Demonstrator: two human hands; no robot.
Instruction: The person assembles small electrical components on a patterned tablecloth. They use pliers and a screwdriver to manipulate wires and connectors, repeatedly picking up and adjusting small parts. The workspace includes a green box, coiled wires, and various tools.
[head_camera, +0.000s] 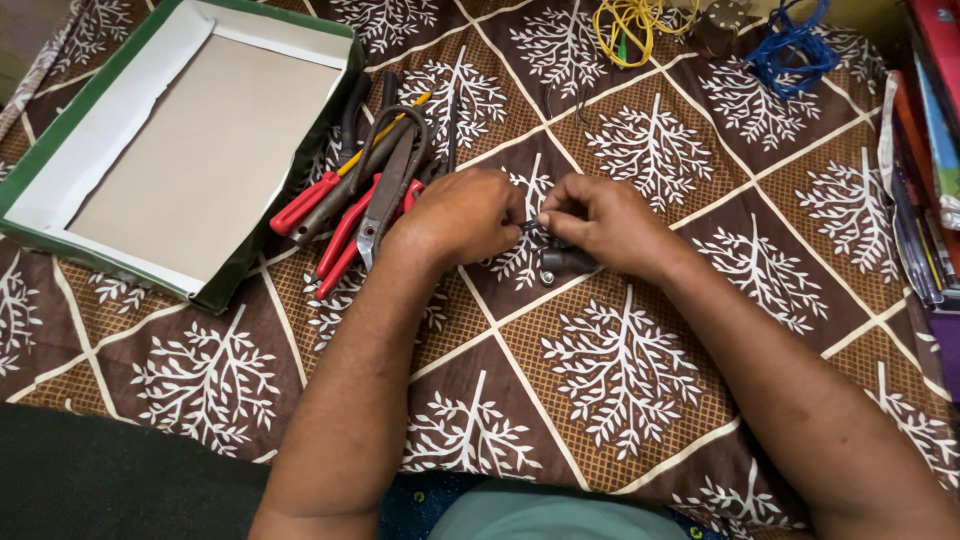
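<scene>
**A:** ok so from where I'm standing, both hands are bunched together over the brown bedspread (620, 370) with the white tree print. The left hand (462, 215) is curled in, fingertips pinched on something tiny and dark between the two hands. The right hand (600, 220) is pinched on the same spot from the other side, thumb and forefinger tight.

**B:** what's the thing though?

**A:** a small dark part (562, 260), lying on the cloth right under the right hand's fingers and touching them. Could be a little motor or plug, hard to say, it's mostly covered. There's a small silvery bit (547, 278) just beside it on the cloth.

**B:** and the tools?

**A:** just left of the left hand there's a pile: red-handled pliers (305, 208), scissors (385, 200) on top, a yellow-handled tool poking out. Beyond those, a shallow green cardboard tray (60, 170) with a plain brownish floor. Well apart at the far edge, a tangle of yellow wire (632, 25) and one of blue wire (790, 50).
</scene>
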